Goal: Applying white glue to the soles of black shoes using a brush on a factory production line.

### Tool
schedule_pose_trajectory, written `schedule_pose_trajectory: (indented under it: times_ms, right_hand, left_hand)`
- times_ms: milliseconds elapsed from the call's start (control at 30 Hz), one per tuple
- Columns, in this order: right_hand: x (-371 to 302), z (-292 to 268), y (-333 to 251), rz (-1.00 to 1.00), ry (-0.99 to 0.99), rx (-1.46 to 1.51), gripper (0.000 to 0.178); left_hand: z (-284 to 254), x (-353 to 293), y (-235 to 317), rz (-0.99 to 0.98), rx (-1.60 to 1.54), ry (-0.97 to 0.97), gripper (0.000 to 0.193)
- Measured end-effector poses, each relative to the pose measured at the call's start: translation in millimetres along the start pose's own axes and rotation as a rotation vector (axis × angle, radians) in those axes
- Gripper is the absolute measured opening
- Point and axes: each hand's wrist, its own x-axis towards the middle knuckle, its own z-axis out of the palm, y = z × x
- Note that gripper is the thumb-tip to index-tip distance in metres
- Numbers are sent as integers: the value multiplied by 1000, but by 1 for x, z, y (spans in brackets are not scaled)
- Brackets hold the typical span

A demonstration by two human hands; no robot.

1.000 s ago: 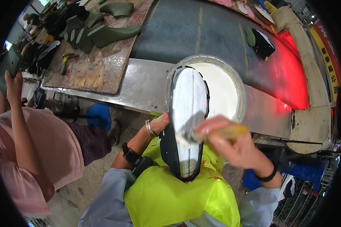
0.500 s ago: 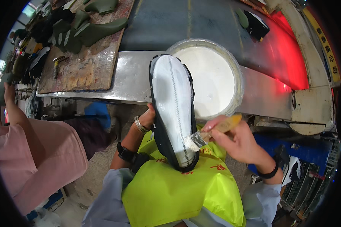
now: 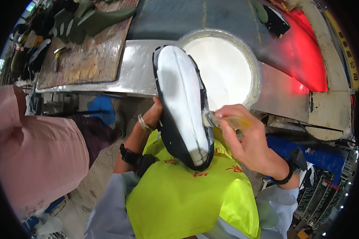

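Observation:
My left hand grips a black shoe upper from its left side, with most of the fingers hidden behind it. Its bottom faces up, pale and wet-looking, with a zigzag seam running lengthwise. In my right hand is a paintbrush with a yellowish handle. The bristles meet the upper's right edge, around the middle of its length. Just beyond the upper stands a round tub of white liquid, partly covered by the upper.
A worn board at the far left carries several green shoe lasts and a hammer. Across the back runs a dark conveyor belt, with another black upper near a red-lit opening. A person in pink stands at my left.
The brush has moved from the white bottom near the upper's near end up to its right edge. The upper's far end has swung slightly left. The person at left has lowered an arm.

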Motion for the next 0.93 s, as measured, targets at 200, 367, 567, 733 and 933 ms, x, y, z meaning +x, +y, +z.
schedule_pose_trajectory:
  times_ms: [200,367,567,733,933]
  right_hand:
    - [-16,-18,-21,171,-188,91,9]
    - [10,-21,-13,166,-178,114,13]
    - [67,-24,7,64,-50,-99,23]
    - [100,-33,13,127,-99,-113,28]
    - [119,-45,49,47,208,21,29]
  left_hand:
    - [13,-11,16,-41,-23,16,106]
    - [-4,-3,-10,20,24,-28,104]
    - [-16,3,-35,104,87,-103,71]
    - [-23,14,-42,-1,58,-83,67]
    - [-32,8,-26,194,-265,-314,86]
